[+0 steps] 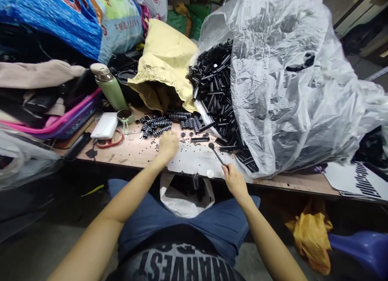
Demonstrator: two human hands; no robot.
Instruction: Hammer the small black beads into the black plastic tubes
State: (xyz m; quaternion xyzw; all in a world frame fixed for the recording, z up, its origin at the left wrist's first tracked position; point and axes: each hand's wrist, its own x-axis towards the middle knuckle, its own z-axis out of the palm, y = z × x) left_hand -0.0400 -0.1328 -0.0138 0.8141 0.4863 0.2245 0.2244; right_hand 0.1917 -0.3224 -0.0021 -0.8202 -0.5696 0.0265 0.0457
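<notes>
Right hand (235,182) grips a metal rod (217,153). Left hand (167,145) rests curled on the table (133,151) near ribbed black parts (169,121); its contents cannot be determined.

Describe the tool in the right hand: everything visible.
The tool is a slim, grey, metal-looking rod with a round head at its far end. The right hand grips its near end, hiding any handle. It slants up and leftward from the hand, its head above the pale sheet on the table, near the black tubes. Whether it touches the sheet is unclear.
</notes>
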